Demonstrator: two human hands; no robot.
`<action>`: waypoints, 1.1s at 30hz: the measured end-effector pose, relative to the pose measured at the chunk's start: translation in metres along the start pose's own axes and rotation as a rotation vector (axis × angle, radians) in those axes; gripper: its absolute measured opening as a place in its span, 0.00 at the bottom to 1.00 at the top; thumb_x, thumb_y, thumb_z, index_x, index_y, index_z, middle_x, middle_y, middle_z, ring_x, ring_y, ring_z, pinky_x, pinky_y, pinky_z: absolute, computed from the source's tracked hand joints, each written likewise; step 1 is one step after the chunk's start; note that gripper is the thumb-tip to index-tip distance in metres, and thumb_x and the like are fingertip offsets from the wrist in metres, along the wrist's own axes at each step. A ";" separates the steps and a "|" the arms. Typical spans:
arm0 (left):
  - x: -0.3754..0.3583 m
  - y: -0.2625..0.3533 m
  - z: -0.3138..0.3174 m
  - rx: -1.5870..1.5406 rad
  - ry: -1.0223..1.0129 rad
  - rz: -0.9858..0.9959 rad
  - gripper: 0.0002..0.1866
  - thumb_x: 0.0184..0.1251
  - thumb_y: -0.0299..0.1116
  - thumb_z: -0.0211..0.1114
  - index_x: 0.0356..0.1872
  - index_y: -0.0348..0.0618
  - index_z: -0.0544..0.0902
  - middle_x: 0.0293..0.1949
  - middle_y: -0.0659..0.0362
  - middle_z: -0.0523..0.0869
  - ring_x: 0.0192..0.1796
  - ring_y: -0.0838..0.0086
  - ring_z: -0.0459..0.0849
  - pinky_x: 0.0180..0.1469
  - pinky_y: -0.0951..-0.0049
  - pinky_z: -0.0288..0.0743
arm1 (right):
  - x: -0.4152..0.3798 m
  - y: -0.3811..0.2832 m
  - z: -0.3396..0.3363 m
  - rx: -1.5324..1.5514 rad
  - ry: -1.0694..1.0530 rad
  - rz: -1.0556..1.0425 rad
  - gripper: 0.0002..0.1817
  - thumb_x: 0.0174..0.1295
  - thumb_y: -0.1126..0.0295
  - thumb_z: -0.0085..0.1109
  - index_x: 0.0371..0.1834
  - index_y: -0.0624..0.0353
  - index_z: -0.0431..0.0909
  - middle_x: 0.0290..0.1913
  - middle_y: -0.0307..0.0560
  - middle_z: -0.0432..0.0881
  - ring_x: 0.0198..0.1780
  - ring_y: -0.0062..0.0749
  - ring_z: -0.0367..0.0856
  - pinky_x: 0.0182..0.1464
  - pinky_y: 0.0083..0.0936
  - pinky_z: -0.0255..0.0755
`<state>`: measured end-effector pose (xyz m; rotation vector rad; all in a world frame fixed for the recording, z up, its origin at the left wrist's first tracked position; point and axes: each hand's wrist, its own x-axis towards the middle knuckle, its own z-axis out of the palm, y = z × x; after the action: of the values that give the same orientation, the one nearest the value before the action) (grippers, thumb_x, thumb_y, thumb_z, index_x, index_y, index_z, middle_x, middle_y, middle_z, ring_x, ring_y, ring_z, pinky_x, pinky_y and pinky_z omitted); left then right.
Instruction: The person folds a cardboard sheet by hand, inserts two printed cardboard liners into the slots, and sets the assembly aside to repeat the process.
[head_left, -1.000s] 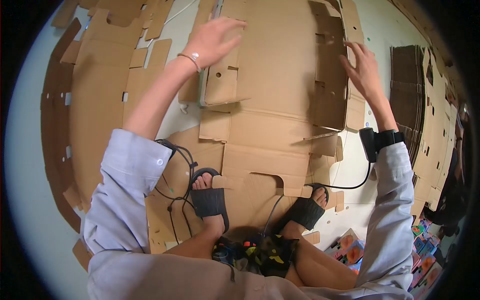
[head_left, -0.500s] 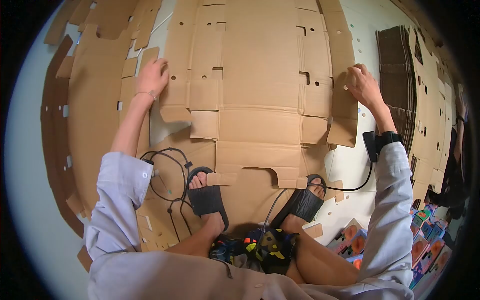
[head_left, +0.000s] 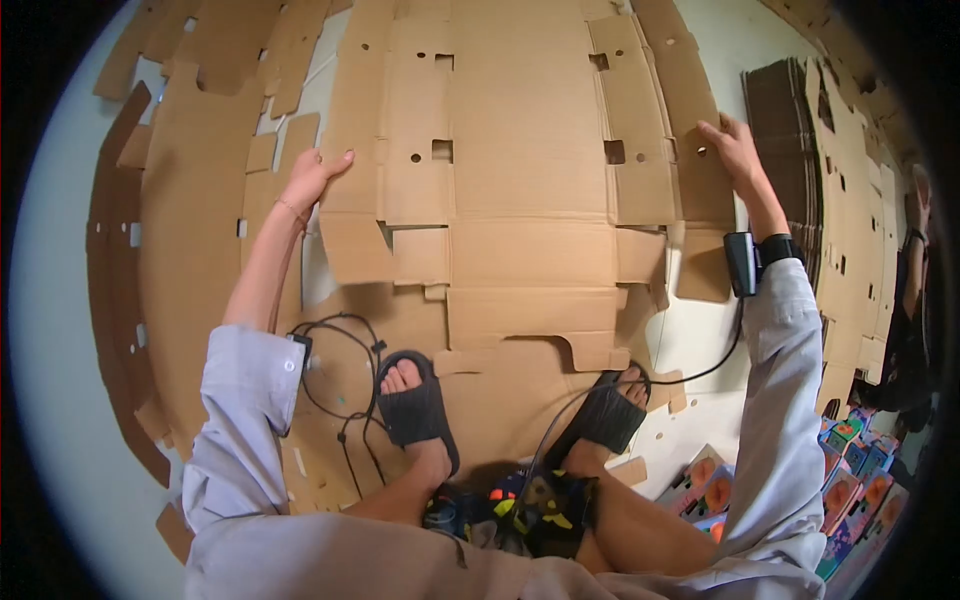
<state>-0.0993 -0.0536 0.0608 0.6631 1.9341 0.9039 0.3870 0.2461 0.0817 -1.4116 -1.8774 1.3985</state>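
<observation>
A large die-cut cardboard sheet with slots, round holes and fold lines lies in front of me, its near flap between my two sandalled feet. At its left edge my left hand grips the border, thumb on top and fingers hidden beneath. My right hand holds the sheet's right edge, thumb on the upper face near a small round hole, the other fingers mostly out of sight. The side panels curve a little between my hands.
Stacked cardboard stands at the right. More flat cardboard lies at the left. A black cable coil is by my left foot. Colourful boxes sit at lower right. Another person's arm shows at the far right.
Both hands now grip the sheet's edges, the left one slightly lower. The side panels have spread outward and the slots look wider open.
</observation>
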 end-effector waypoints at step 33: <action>0.015 -0.003 0.029 0.232 -0.158 0.034 0.28 0.67 0.48 0.57 0.62 0.40 0.70 0.50 0.56 0.81 0.47 0.75 0.82 0.45 0.77 0.76 | -0.049 0.031 0.012 -0.723 -0.292 0.253 0.30 0.55 0.52 0.60 0.50 0.70 0.72 0.34 0.54 0.82 0.31 0.37 0.83 0.35 0.27 0.78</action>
<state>-0.0816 -0.0348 0.0404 0.8777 1.9056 0.6318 0.4128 0.1967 0.0610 -1.9023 -2.6423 1.1136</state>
